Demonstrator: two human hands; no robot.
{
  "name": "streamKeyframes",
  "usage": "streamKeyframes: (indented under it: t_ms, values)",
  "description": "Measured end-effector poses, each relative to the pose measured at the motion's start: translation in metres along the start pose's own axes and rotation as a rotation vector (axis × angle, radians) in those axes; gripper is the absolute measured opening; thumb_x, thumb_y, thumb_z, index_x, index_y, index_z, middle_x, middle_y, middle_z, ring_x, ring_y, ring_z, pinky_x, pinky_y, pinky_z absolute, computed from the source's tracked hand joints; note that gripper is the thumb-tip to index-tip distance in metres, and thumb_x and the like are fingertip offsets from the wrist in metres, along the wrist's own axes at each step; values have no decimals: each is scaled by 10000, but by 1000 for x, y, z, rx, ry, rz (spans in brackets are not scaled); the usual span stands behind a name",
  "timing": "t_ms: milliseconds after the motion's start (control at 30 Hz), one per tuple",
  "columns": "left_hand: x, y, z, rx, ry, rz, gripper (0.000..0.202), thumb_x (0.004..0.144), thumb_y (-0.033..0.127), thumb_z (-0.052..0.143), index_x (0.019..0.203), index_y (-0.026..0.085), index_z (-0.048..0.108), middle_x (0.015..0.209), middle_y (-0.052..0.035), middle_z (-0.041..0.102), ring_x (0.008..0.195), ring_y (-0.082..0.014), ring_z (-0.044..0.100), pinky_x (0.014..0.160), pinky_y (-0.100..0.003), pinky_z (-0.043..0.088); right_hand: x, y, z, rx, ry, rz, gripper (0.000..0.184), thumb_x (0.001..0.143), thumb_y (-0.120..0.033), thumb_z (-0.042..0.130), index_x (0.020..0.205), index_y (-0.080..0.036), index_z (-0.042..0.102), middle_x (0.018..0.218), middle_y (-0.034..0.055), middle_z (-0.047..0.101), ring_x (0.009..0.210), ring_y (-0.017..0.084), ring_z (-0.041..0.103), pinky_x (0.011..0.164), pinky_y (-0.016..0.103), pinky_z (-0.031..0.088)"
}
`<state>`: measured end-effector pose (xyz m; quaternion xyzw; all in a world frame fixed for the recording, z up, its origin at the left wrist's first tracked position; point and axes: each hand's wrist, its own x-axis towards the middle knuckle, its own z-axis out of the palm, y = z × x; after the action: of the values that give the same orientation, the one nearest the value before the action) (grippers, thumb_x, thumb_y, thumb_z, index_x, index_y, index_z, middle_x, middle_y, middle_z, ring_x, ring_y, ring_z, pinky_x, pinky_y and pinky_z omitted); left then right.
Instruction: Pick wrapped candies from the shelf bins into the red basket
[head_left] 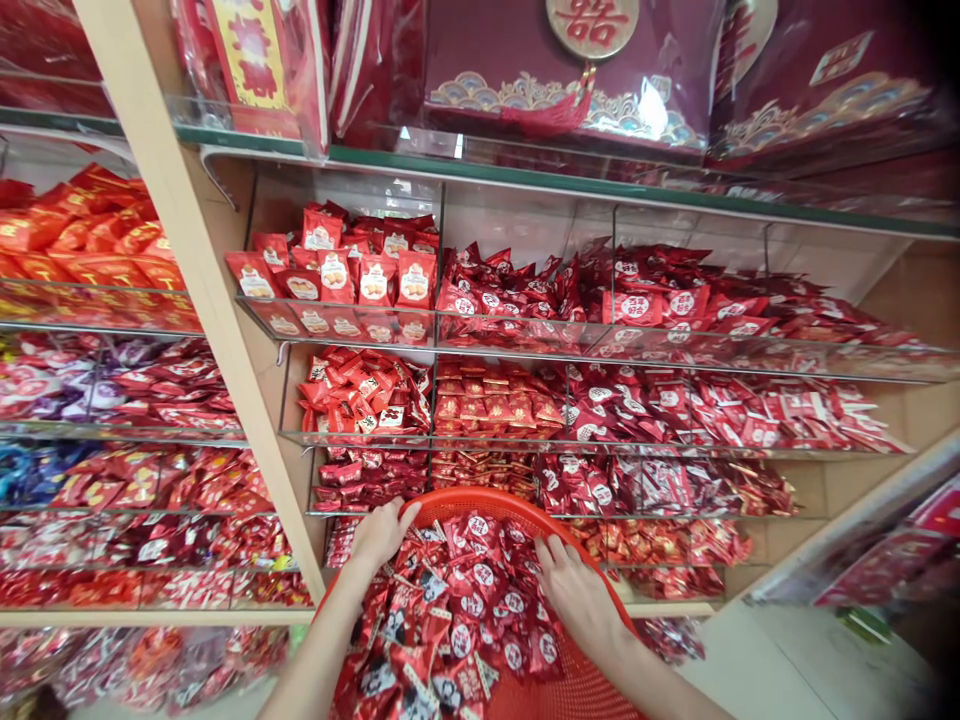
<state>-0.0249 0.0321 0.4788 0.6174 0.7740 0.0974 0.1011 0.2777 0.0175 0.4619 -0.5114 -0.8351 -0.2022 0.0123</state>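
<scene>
A round red plastic basket is in front of me at the bottom of the view, heaped with small red wrapped candy packets. Some packets bear white round labels; others show black-and-white pictures. My left hand is closed on the far left part of the rim, its thumb toward the middle. Inside the right side of the rim, my right hand has its fingers bent down against the edge of the heap. Whatever those fingertips hold is hidden. Bare basket mesh shows below that hand.
Beyond the basket stand tiered shelf bins of red packets with clear fronts. A wooden post divides them from more bins at the left. Above runs a glass shelf with dark red gift bags. Tiled floor lies lower right.
</scene>
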Motion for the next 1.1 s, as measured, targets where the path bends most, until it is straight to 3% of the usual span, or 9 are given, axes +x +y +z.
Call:
streamKeyframes:
  t_ms: [200, 333, 467, 633, 800, 933, 1100]
  values:
    - [-1, 2, -2, -15, -20, -21, 522, 862, 540, 199, 1021, 190, 553, 918, -123, 681, 904, -236, 634, 708, -296, 440, -3, 2, -9, 70, -86, -26, 416, 730, 41, 360, 1009, -182, 574, 1026, 103, 578, 884, 209, 580, 715, 282, 473]
    - [-2, 1, -2, -27, -20, -24, 530, 858, 551, 196, 1007, 194, 558, 907, -116, 683, 904, -235, 633, 712, -296, 439, 10, -3, -25, 158, -4, -30, 267, 836, -130, 397, 1040, -196, 555, 1008, 94, 575, 932, 216, 549, 765, 307, 449]
    - [-1, 0, 0, -28, -5, -1, 536, 861, 548, 179, 999, 194, 556, 890, -118, 686, 891, -243, 638, 704, -304, 442, 29, -16, -37, 244, 60, -108, 332, 848, -293, 452, 1162, -191, 485, 1088, 86, 550, 973, 224, 523, 796, 331, 437]
    - [-1, -2, 2, -43, 6, 2, 548, 856, 563, 182, 1006, 192, 556, 903, -113, 687, 896, -235, 638, 705, -294, 441, 52, -30, -39, 304, 34, -183, 248, 855, -188, 415, 1072, -200, 534, 993, 64, 571, 915, 200, 536, 769, 312, 423]
    - [1, -4, 3, -54, 12, -1, 563, 846, 586, 179, 996, 197, 557, 899, -111, 689, 883, -233, 641, 697, -293, 443, 72, -32, -41, 352, -19, -191, 295, 841, -85, 354, 1013, -192, 568, 998, 75, 580, 896, 185, 542, 773, 299, 410]
    - [0, -4, 4, -59, 19, -1, 557, 848, 581, 182, 1008, 200, 556, 909, -109, 689, 892, -227, 639, 711, -292, 443, 80, -32, -41, 418, -47, -150, 287, 870, -133, 315, 952, -177, 587, 975, 77, 588, 904, 189, 548, 785, 300, 417]
    - [-2, -3, 2, -63, 1, -17, 558, 849, 579, 187, 1021, 199, 558, 919, -110, 687, 907, -223, 635, 733, -290, 440, 79, -29, -38, 495, -32, -143, 241, 866, -246, 390, 998, -184, 582, 1011, 75, 579, 952, 196, 541, 815, 298, 418]
